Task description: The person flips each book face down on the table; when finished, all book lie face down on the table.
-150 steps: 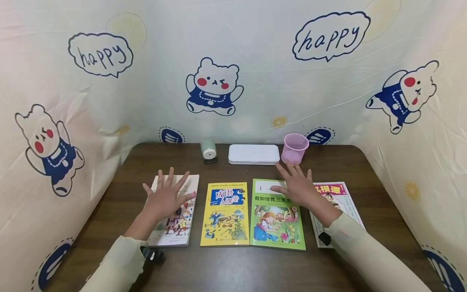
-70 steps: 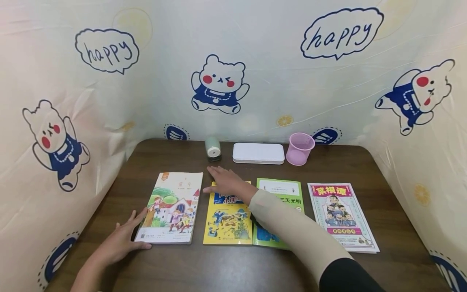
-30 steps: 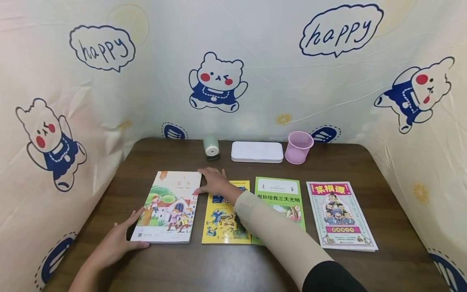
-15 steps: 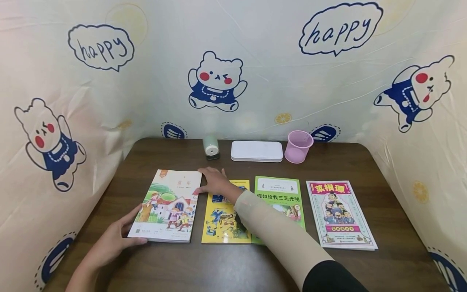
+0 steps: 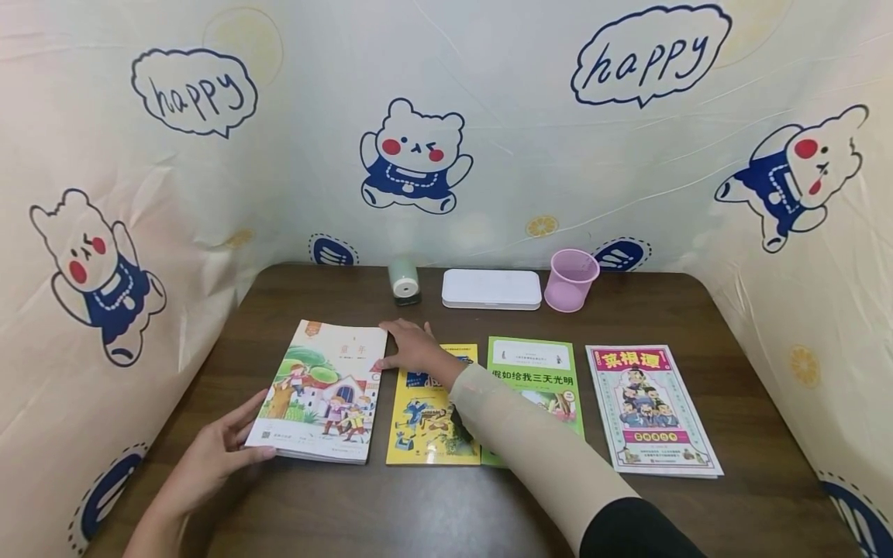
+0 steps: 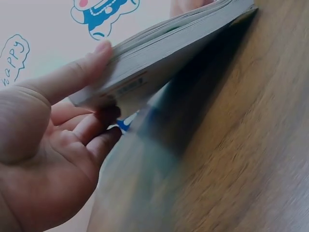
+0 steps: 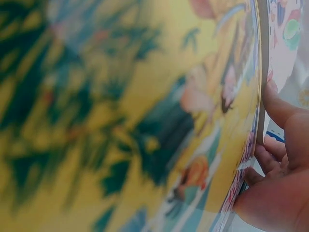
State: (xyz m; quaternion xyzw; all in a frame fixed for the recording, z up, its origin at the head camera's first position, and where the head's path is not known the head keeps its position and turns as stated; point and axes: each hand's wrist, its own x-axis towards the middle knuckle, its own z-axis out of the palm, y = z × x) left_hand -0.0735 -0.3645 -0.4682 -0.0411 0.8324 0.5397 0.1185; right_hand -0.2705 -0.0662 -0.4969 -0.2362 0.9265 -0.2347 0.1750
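Observation:
A white-covered book point(image 5: 321, 387) with a cartoon house and children lies at the left of the row on the table. My left hand point(image 5: 212, 461) grips its near left corner, thumb above and fingers beneath. In the left wrist view that side of the book point(image 6: 159, 58) is raised off the wood and its far side slopes down. My right hand point(image 5: 418, 353) reaches over the yellow book point(image 5: 425, 434) and holds the white book's far right corner. The right wrist view has the thumb and bent fingers point(image 7: 277, 104) against the book's edge.
A green book point(image 5: 537, 364) partly lies under my right sleeve, and a pink-bordered book point(image 5: 649, 403) is farther right. Along the back of the brown table point(image 5: 432, 511) stand a pale green object point(image 5: 403, 277), a white case point(image 5: 491, 289) and a pink cup point(image 5: 570, 280). A printed curtain surrounds it.
Both hands went from spread over the books to the leftmost book. Over the last second my left hand has lifted that book's left side, while my right hand has stayed at its right edge.

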